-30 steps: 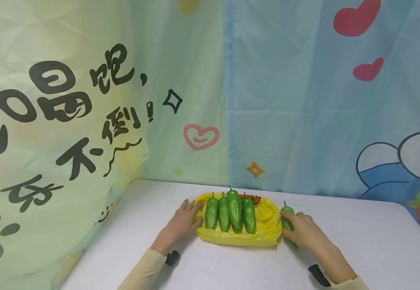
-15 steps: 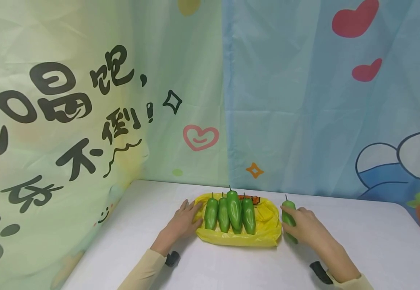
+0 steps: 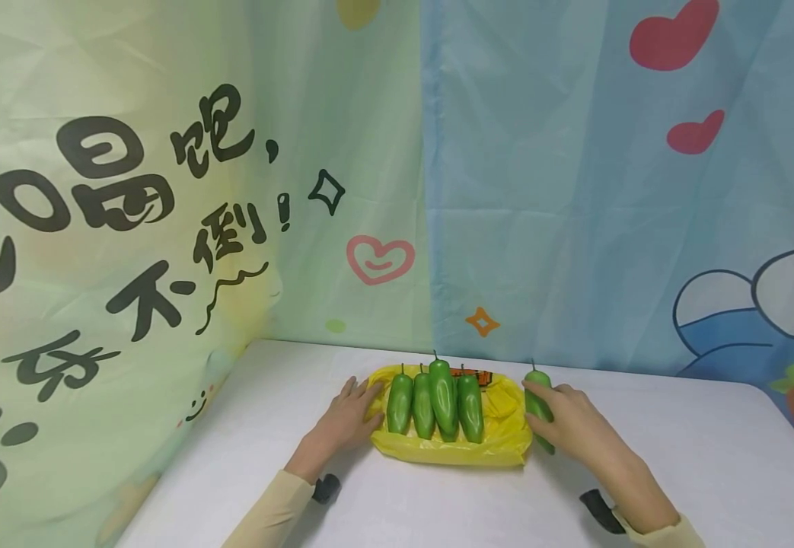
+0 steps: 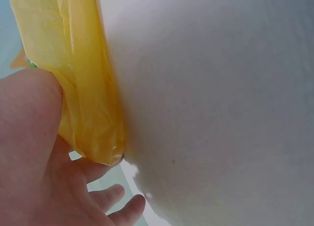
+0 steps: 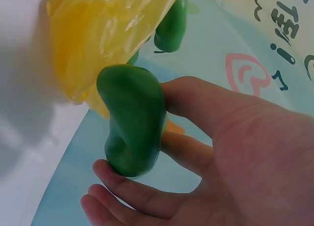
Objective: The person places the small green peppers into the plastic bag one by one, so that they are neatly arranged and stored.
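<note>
An opened yellow plastic bag [image 3: 451,453] lies on the table, its rim folded down. Several green chili peppers [image 3: 444,399] stand side by side in it, stems up. At its left end my left hand [image 3: 347,415] holds the rim; in the left wrist view the thumb lies on one side of the yellow plastic and the fingers [image 4: 100,169] on the other. To the right of the bag, my right hand [image 3: 575,422] grips another green chili pepper [image 5: 132,120] between thumb and fingers, stem upward. In the right wrist view this pepper overlaps the bag's edge; whether they touch I cannot tell.
The white table [image 3: 397,510] reaches back to a printed cloth backdrop [image 3: 506,190] behind the bag. An orange-red printed patch [image 3: 472,376] shows at the bag's back rim. Dark wrist straps [image 3: 602,511] sit below both hands.
My right hand has raised its pepper slightly and brought it left, nearer to the bag's right end. The left hand, the bag and the peppers in it have stayed put.
</note>
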A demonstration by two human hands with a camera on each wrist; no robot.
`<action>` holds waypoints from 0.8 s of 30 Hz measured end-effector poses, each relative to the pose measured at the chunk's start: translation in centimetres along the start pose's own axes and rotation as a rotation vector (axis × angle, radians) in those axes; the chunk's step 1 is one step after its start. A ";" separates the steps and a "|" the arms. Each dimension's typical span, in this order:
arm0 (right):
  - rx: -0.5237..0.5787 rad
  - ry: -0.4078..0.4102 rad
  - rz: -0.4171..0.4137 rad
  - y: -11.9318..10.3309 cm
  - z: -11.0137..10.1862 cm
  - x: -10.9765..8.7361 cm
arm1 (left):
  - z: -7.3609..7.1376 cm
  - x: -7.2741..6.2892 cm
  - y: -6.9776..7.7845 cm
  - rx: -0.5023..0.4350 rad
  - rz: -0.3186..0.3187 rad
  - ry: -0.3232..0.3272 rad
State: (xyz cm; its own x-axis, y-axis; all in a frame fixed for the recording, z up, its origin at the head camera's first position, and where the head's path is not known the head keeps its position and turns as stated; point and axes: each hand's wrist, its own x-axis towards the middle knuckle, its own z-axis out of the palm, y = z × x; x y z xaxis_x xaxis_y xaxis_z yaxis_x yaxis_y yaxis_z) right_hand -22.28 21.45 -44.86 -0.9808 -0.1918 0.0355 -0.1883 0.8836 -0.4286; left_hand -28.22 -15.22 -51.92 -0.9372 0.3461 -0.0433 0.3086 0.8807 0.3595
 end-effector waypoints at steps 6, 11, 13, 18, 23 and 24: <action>-0.009 0.003 -0.019 -0.7 0.0 0.1 | 0.0 0.0 -0.1 0.006 0.007 0.005; -0.006 0.017 -0.041 -1.3 0.1 0.1 | -0.1 0.0 0.0 0.004 0.005 0.005; -0.002 0.018 -0.045 -1.6 0.1 0.2 | -0.1 0.0 0.0 0.003 0.002 0.003; 0.000 0.008 -0.046 -2.5 0.2 0.3 | -0.1 0.0 0.1 -0.003 0.000 0.003; -0.002 0.008 -0.047 -3.2 0.3 0.6 | -0.1 0.0 0.1 -0.008 0.003 0.002; -0.002 0.008 -0.047 -3.4 0.3 0.7 | -0.1 0.0 0.0 -0.009 0.002 0.001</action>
State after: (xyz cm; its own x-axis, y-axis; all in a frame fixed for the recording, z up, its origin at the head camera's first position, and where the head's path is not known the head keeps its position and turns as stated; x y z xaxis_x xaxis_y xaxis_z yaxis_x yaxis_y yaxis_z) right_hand -22.27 18.21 -43.63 -0.9711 -0.2302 0.0626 -0.2346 0.8746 -0.4243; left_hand -28.19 -15.21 -51.84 -0.9366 0.3479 -0.0417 0.3093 0.8768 0.3681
